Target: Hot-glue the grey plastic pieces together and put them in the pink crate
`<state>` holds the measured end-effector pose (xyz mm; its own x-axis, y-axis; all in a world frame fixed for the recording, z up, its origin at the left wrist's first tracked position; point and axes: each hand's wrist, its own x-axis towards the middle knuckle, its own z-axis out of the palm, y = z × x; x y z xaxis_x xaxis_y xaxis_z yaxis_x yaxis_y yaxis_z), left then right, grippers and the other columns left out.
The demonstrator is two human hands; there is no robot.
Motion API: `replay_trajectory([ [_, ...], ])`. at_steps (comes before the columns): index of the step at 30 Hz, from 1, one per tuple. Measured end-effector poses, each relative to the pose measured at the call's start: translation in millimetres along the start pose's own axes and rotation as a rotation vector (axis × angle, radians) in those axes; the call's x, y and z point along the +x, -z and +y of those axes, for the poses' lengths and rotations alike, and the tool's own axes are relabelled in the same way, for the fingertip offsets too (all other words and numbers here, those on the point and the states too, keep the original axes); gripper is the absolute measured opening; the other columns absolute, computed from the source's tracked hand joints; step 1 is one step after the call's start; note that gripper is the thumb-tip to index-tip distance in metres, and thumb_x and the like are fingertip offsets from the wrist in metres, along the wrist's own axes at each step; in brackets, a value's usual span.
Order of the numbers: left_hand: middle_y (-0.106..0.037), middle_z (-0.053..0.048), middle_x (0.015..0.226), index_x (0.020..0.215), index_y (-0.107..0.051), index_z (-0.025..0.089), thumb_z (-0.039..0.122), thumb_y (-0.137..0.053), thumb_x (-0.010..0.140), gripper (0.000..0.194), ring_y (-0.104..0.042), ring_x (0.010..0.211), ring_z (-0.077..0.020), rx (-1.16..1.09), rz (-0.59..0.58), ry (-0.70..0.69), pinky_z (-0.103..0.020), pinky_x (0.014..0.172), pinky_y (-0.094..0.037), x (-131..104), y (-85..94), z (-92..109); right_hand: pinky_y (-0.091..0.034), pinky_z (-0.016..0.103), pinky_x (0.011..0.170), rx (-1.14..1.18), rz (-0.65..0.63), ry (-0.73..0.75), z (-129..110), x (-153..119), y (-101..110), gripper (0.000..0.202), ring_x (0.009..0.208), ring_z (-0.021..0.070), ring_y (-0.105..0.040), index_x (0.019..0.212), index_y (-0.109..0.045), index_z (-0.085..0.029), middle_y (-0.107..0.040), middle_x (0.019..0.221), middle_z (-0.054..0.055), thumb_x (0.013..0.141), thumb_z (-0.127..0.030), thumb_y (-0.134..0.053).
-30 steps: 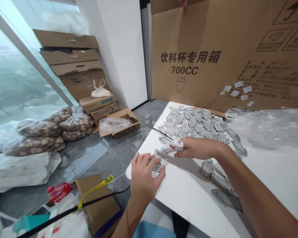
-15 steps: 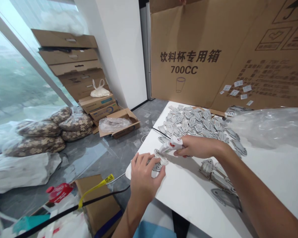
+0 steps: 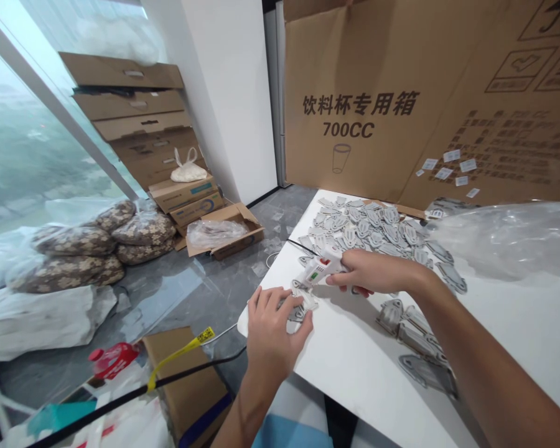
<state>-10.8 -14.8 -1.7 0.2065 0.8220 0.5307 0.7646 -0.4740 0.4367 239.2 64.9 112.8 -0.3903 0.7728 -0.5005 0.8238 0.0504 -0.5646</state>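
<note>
My right hand [image 3: 361, 272] is wrapped round a white hot glue gun [image 3: 321, 269] with a red switch and a green mark. A thin black cord runs off behind it, and its tip points down near the table's left edge. Just below, my left hand [image 3: 277, 330] steadies a grey flat cut-out piece [image 3: 297, 310] on the tabletop, thumb and fingers about it. The hand partly covers this piece, so its shape is not fully seen. The gun's tip is close to the piece's far end; whether they touch I cannot tell.
Many similar grey pieces [image 3: 373, 224] lie across the far part of the white table [image 3: 354, 373]. A small pile of them [image 3: 415, 330] is under my right forearm. A large cardboard sheet [image 3: 354, 74] stands behind, with clear plastic [image 3: 518, 242] at right. Boxes [image 3: 186, 199] are on the floor.
My right hand has turned the glue gun slightly, so its red switch and green mark show more. My left hand stays on the piece. The view has shifted a little.
</note>
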Motion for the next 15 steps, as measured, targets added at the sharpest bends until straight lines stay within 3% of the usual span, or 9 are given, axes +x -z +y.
replay_trajectory([
  [4, -0.079, -0.001, 0.114, 0.106, -0.077, 0.030, 0.028, -0.082, 0.094, 0.012, -0.072, 0.118, -0.0270, 0.006, 0.001, 0.008, -0.058, 0.124, -0.042, -0.7, -0.4, 0.0, -0.045, 0.035, 0.068, -0.036, 0.013, -0.017, -3.6, -2.3, 0.4, 0.059, 0.058, 0.0187, -0.060, 0.063, -0.055, -0.021, -0.067, 0.061, 0.009, 0.106, -0.061, -0.056],
  [10, -0.078, -0.002, 0.113, 0.105, -0.077, 0.030, 0.028, -0.082, 0.094, 0.012, -0.073, 0.116, -0.0259, 0.001, -0.005, 0.010, -0.057, 0.125, -0.041, 0.2, 0.9, 1.1, -0.044, 0.035, 0.067, -0.073, 0.128, -0.014, -11.3, -5.0, -1.0, 0.053, 0.059, 0.0197, -0.062, 0.064, -0.050, -0.023, -0.068, 0.059, 0.007, 0.107, -0.053, -0.056],
  [12, -0.077, -0.002, 0.113, 0.104, -0.076, 0.030, 0.028, -0.081, 0.095, 0.010, -0.072, 0.115, -0.0257, -0.002, -0.011, 0.014, -0.057, 0.125, -0.040, 0.8, 1.6, 2.0, -0.042, 0.035, 0.066, -0.079, 0.279, 0.015, -12.2, -4.4, -0.7, 0.052, 0.058, 0.0196, -0.061, 0.066, -0.050, -0.023, -0.066, 0.059, 0.006, 0.108, -0.053, -0.055],
  [15, -0.076, -0.002, 0.113, 0.104, -0.074, 0.029, 0.028, -0.079, 0.096, 0.010, -0.071, 0.116, -0.0258, 0.002, -0.034, 0.031, -0.058, 0.126, -0.038, 1.5, 3.5, 4.2, -0.042, 0.035, 0.067, 0.015, 0.657, 0.049, -12.4, -4.2, 2.7, 0.050, 0.059, 0.0195, -0.061, 0.071, -0.054, -0.022, -0.066, 0.061, 0.004, 0.109, -0.055, -0.054],
])
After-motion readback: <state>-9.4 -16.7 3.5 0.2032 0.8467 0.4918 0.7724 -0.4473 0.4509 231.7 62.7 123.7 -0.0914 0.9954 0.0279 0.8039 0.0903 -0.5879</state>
